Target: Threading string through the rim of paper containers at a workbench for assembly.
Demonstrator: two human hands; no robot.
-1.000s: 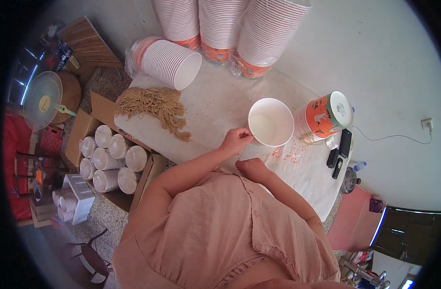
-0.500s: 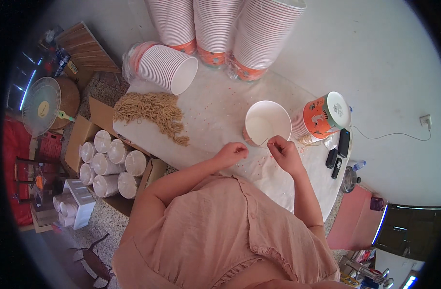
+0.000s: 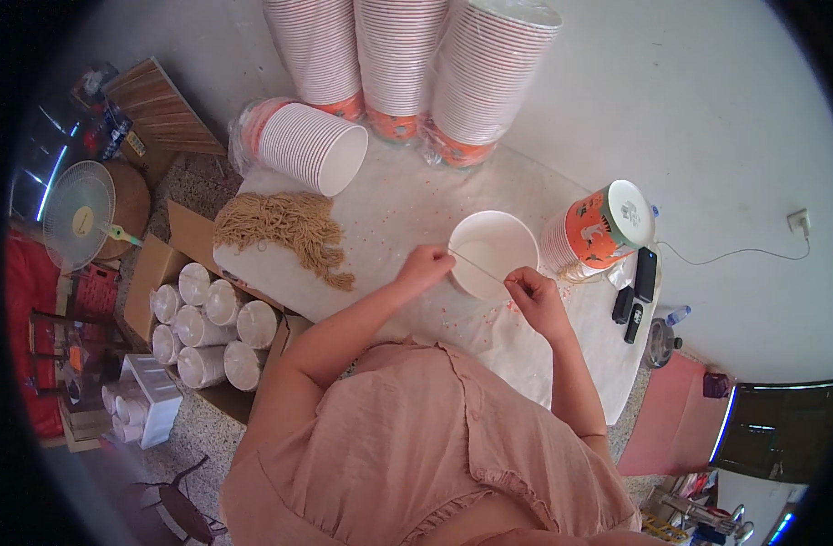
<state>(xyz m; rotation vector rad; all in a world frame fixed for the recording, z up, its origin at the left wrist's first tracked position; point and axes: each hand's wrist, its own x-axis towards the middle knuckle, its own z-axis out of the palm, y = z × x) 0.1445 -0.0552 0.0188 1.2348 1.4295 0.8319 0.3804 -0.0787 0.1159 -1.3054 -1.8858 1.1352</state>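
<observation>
A thin tan cord (image 3: 477, 267) is drawn straight between my two hands, across the near side of an open white paper bucket (image 3: 512, 234) standing on the table. My left hand (image 3: 426, 267) pinches one end by the bucket's left rim. At the near right of the bucket, my right hand (image 3: 537, 296) pinches the cord between thumb and forefinger. A bundle of tan cords (image 3: 284, 226) lies at the table's left. To the right stands an upturned stack of orange-printed paper buckets (image 3: 591, 231), with some tan cord at its foot.
Tall wrapped stacks of buckets (image 3: 400, 64) stand at the back, and one stack (image 3: 298, 136) lies on its side. Dark small devices (image 3: 634, 300) sit at the right edge. A carton (image 3: 184, 237) of wrapped white rolls or cups is on the floor at left, near a fan (image 3: 80, 214).
My left hand has moved up and right to the bucket's rim and now pinches the cord, which has become taut. The right hand keeps its pinch. The view has shifted slightly.
</observation>
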